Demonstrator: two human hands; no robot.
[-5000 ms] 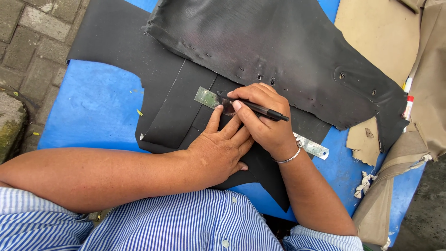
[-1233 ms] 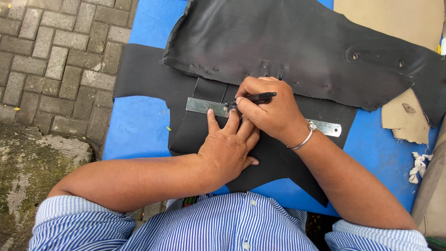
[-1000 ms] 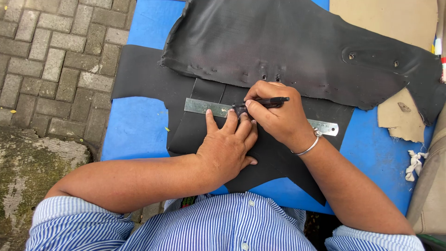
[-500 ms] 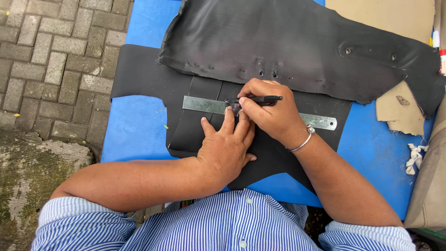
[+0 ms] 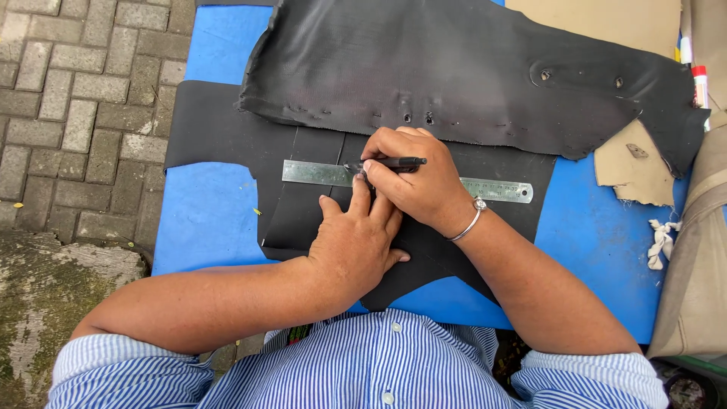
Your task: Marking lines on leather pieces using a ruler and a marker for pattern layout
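Fingers (image 5: 382, 168) around slim black pen (image 5: 395, 161)

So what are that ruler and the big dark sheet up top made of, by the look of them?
The ruler looks like bare steel: thin, flat, silvery with a dull shine. The dark sheet seems to be leather or an imitation of it: matte black, limp, creased, with punched holes and ragged edges. Which one, I cannot tell.
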